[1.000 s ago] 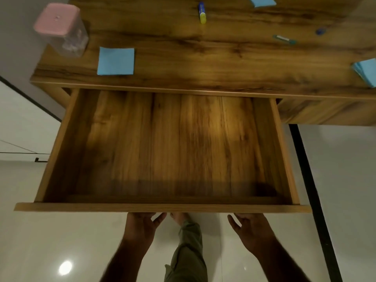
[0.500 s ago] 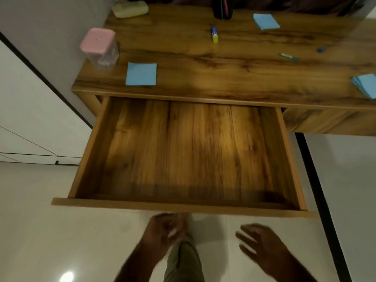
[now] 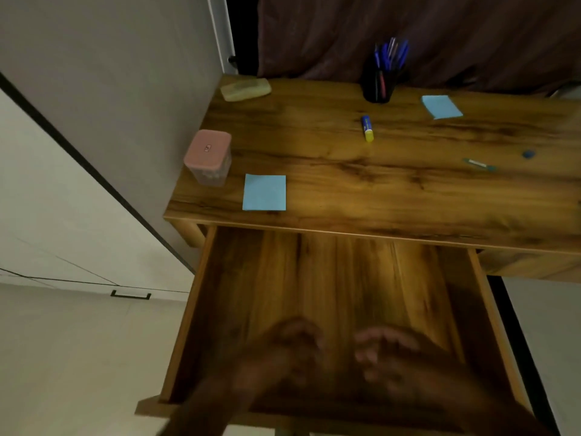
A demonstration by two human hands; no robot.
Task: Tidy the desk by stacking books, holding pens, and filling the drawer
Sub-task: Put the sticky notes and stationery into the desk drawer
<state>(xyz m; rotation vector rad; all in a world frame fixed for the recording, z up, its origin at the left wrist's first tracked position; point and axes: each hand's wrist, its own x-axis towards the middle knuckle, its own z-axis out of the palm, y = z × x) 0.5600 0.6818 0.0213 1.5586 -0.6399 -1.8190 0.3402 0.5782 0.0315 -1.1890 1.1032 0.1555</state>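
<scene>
Head view: drawer (image 3: 330, 278) pulled out and bare inside, left hand (image 3: 283, 350) and right hand (image 3: 390, 354) hover blurred over its front part, fingers loosely spread, holding nothing. On the table (image 3: 408, 196) — pens in the pen cup (image 3: 379, 84) look done; glue stick (image 3: 367, 129), two blue sticky pads (image 3: 264, 192) (image 3: 441, 107), pink-lidded box (image 3: 209, 157) and a loose pen (image 3: 479, 164) remain. No books in view — no readable writing.

Both blurred hands, left (image 3: 283, 354) and right (image 3: 390, 357), hover empty (fingers spread) over the open drawer (image 3: 195, 309) below the desk (image 3: 345, 184)
</scene>
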